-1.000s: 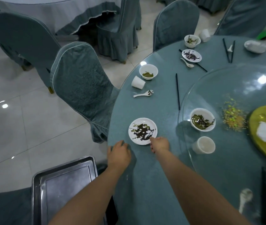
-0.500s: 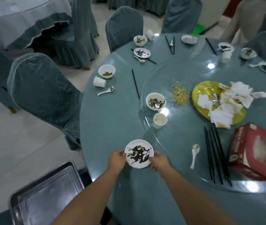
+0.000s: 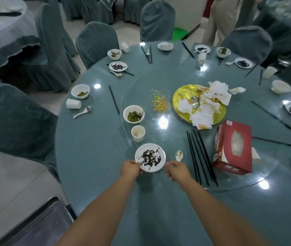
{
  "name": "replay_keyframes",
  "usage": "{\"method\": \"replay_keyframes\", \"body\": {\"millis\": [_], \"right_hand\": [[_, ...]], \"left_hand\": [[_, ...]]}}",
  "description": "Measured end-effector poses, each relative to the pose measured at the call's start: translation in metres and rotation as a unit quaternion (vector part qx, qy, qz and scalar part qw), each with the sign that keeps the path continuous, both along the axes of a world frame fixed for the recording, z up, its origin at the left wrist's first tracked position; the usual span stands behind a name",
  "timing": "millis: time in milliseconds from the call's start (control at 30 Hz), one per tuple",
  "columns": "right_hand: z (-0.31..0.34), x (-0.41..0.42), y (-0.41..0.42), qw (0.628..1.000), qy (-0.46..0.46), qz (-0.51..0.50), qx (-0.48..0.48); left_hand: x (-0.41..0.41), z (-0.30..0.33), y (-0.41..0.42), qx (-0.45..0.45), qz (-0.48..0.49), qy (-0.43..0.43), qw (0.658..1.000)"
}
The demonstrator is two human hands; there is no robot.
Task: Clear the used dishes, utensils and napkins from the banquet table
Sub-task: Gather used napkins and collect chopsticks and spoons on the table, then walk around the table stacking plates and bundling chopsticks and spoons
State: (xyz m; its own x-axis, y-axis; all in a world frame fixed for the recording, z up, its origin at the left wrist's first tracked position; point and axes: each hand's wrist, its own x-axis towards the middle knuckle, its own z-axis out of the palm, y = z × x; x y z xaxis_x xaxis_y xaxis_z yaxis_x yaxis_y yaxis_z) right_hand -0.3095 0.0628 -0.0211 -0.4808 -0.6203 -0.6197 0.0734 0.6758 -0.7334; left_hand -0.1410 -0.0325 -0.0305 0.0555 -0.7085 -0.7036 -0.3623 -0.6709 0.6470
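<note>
Round table (image 3: 91, 157) with a teal cover, and a glass turntable (image 3: 247, 181) on its middle.

Left hand (image 3: 130, 168): fingers curled round the left rim of a small white plate (image 3: 150, 157) smeared with dark sauce; thumb on top of the rim. The plate sits at the near edge of the turntable; whether it is lifted or resting, cannot tell.

Right hand (image 3: 177, 170): at the right rim of the same plate, fingers curled, tips touching or just off the rim; contact cannot be confirmed. White spoon (image 3: 179, 155) lies just beyond this hand, bowl pointing away.

Just beyond the plate: a white cup (image 3: 138, 133), upright, then a white bowl (image 3: 133, 114) with green scraps, both on the left edge of the turntable.

To the right of the spoon: a bundle of black chopsticks (image 3: 201, 157), lying roughly parallel; beside them a red tissue box (image 3: 233, 148), flat on the turntable.

Centre of the turntable: a yellow platter (image 3: 182, 96) piled with crumpled white napkins (image 3: 210, 102); a scatter of orange and green crumbs (image 3: 159, 100) to its left.

Left edge of the table: a bowl (image 3: 80, 91), a cup on its side (image 3: 73, 103), a spoon (image 3: 82, 112).

Far and right edges: more small plates, bowls, cups and loose chopsticks, blurred.

Metal tray (image 3: 39, 226) below the table's near-left edge.
</note>
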Motion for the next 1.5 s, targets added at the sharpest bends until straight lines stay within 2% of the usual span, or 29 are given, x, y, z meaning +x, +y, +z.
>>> {"method": "replay_keyframes", "body": {"millis": [200, 467, 667, 800, 1000, 1200, 1500], "right_hand": [[0.001, -0.042, 0.028, 1.0, 0.011, 0.009, 0.024], [0.005, -0.087, 0.063, 0.996, 0.058, 0.014, 0.063], [0.015, -0.101, 0.082, 0.992, 0.099, 0.018, 0.075], [0.02, -0.104, 0.094, 0.99, 0.105, -0.002, 0.095], [0.033, -0.091, 0.119, 0.99, 0.067, -0.042, 0.12], [0.03, -0.06, 0.157, 0.981, 0.081, -0.048, 0.17], [0.045, -0.032, 0.252, 0.977, 0.093, -0.113, 0.153]], "left_hand": [[-0.043, -0.007, 0.007, -0.026, -0.001, -0.049, 0.998], [-0.066, 0.004, 0.017, -0.067, -0.133, -0.174, 0.973], [-0.078, 0.015, 0.03, -0.137, -0.259, -0.205, 0.934], [-0.085, 0.024, 0.039, -0.155, -0.323, -0.185, 0.915], [-0.084, 0.025, 0.054, -0.174, -0.466, -0.168, 0.851], [-0.082, 0.02, 0.07, -0.197, -0.6, -0.168, 0.757], [-0.104, 0.039, 0.152, -0.212, -0.705, -0.146, 0.661]]}}
